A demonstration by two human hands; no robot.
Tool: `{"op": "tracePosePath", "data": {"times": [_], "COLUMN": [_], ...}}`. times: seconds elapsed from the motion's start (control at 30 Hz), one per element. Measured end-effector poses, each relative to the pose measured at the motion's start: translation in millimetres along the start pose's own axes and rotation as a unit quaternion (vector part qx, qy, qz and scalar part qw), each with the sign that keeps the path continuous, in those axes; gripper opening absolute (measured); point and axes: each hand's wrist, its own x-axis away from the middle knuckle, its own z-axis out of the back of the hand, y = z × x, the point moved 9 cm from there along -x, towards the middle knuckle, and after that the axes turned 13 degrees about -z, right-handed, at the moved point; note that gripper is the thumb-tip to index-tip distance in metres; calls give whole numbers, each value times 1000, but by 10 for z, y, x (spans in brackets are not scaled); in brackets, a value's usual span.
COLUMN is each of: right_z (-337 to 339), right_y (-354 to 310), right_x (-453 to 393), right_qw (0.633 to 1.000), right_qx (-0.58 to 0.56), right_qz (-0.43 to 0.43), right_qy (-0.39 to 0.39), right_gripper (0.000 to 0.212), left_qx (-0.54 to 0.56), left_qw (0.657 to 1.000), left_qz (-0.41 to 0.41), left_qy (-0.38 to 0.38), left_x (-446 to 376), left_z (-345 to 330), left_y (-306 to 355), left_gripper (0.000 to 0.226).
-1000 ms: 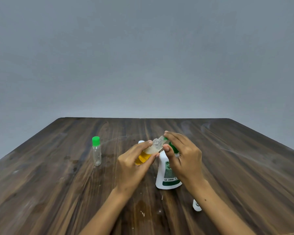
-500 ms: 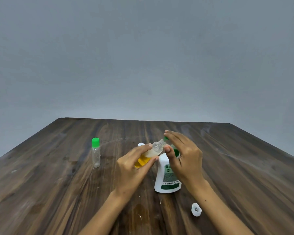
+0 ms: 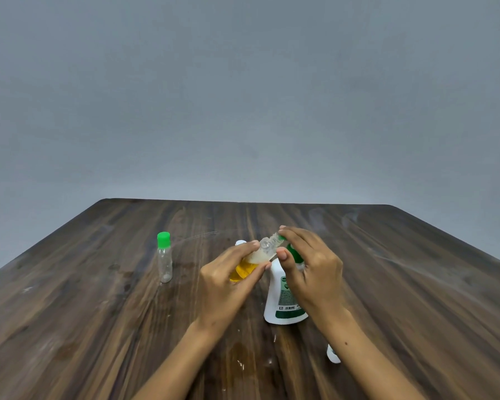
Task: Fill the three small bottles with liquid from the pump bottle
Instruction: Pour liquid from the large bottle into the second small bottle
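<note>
My left hand (image 3: 228,281) grips a small clear bottle (image 3: 260,254), tilted, with yellow liquid in its lower half. Its open mouth points up to the right, against the green nozzle of the white pump bottle (image 3: 283,304), which stands upright on the wooden table (image 3: 98,313). My right hand (image 3: 312,269) lies over the green pump head (image 3: 293,252), fingers on top and thumb beneath the nozzle. A second small clear bottle (image 3: 164,259) with a green cap stands upright to the left and looks empty. A third small bottle is not clearly visible.
A white cap (image 3: 240,243) shows just behind my left hand; whatever it belongs to is hidden. Another small white cap (image 3: 333,354) lies on the table near my right forearm, partly covered by it. A wet patch (image 3: 243,356) marks the wood between my arms.
Both hands stay on the small bottle and pump head, nearly unmoved. The view shifted slightly, and my forearm hides more of the white cap than half a second ago.
</note>
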Motion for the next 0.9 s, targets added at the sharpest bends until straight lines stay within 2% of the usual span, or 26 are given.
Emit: {"op": "tracePosePath", "data": {"times": [0.9], "right_z": [0], "right_y": [-3], "right_x": [-45], "right_qw": [1000], "right_qx": [-18], "right_qz": [5], "right_qy": [-9], "right_gripper": [69], "left_qx": [-3], "left_qw": [1000], "left_qz": [-11], "left_qy": [-5], "left_x": [-16], "left_z": [-13], "left_y": [13], "left_gripper": [38]}}
